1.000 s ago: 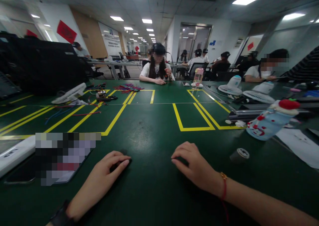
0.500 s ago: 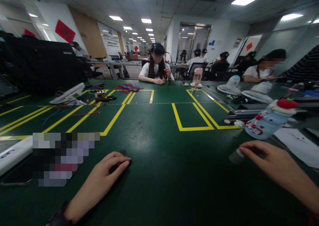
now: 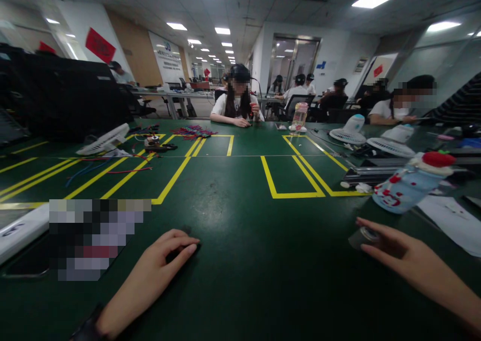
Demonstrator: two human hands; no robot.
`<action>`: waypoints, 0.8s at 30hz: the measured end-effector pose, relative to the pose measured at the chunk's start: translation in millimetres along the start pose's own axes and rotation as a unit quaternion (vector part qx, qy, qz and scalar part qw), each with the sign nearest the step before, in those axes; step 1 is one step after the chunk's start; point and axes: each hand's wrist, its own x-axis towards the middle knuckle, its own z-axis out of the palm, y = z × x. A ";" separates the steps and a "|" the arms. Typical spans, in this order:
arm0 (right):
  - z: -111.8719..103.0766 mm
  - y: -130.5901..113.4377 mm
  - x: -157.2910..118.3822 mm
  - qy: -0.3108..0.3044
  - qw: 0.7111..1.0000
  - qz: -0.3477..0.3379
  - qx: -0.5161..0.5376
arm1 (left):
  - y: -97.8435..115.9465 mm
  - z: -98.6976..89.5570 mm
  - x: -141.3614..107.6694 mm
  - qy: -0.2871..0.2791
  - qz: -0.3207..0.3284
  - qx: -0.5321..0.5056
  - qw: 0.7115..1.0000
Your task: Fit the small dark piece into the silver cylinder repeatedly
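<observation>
My left hand rests on the green table at lower left, its thumb and index fingertips together. Whatever may be inside the curled fingers is hidden; a small dark patch shows just behind the knuckles. On the right, my right hand has its thumb and fingers around a small dark grey cylinder with a paler top. The thumb lies along the near side and a fingertip reaches past the far side. Beyond this hand, a light blue bottle with a red knitted top leans to the right.
A phone and a white bar lie at left. Loose wires and a white fan are farther back. Two fans, metal profiles and paper occupy the right. A person sits opposite.
My right hand has opened wider and shifted from pinching the cylinder's upper end to surrounding it. The cylinder has moved slightly right. My left hand stays almost still.
</observation>
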 end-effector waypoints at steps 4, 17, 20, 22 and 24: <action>16.4 -53.5 7.3 -0.054 0.998 -0.032 0.021 | 5.1 0.0 0.1 0.003 0.001 0.003 1.000; 107.6 -220.6 29.7 -0.168 0.925 -0.182 0.289 | 34.3 6.9 10.7 0.000 0.007 -0.016 1.000; 114.3 -214.6 26.9 -0.156 0.922 -0.144 0.325 | 73.1 18.3 24.8 0.011 0.068 -0.035 0.997; 115.4 -213.9 26.7 -0.154 0.921 -0.147 0.326 | 94.2 24.7 33.7 0.004 0.104 -0.043 0.994; 113.8 -213.0 27.2 -0.152 0.921 -0.155 0.323 | 104.6 27.5 39.2 0.013 0.121 -0.054 0.991</action>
